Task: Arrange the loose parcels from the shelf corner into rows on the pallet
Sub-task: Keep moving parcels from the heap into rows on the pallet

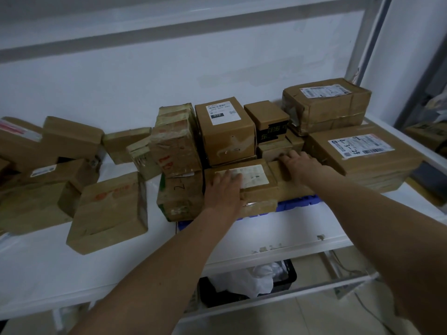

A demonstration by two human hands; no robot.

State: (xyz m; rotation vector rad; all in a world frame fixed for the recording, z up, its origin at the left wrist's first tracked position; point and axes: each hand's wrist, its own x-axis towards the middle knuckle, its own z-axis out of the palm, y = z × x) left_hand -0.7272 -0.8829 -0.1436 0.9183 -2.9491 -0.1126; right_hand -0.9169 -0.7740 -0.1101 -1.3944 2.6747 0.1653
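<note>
**Both hands flat on a labelled carton at the pallet's near edge**

A white metal shelf (278,235) spans the view, with a pale back panel behind it. On its right half sits a blue plastic pallet (300,201), mostly hidden under brown cardboard parcels; only its near edge shows.

The largest parcel, a wide flat brown carton with a white label handwritten "4-3-24" (362,151), lies at the far right. Behind it a taped brown box with a printed label (326,107) is stacked higher. Left of that stand a small plain brown box over dark printed packaging (266,117), a tall brown box with a white "070" label (225,131), and a tape-wrapped box with red lettering (174,143) resting on a lower box marked "2-" (179,197).

At the near middle lies a long low brown carton with a pale rectangular label (256,182). The left hand (225,192) rests palm-down on its near left part, fingers spread and released over the label. The right hand (300,163) presses flat on its far right end, fingers extended, not clenched.

On the shelf's left half, loose brown parcels (36,170) lie jumbled, with a flat square carton bearing orange print (108,211) nearest.

Below the shelf, a black crate holding white plastic (249,281) sits on the floor.
</note>
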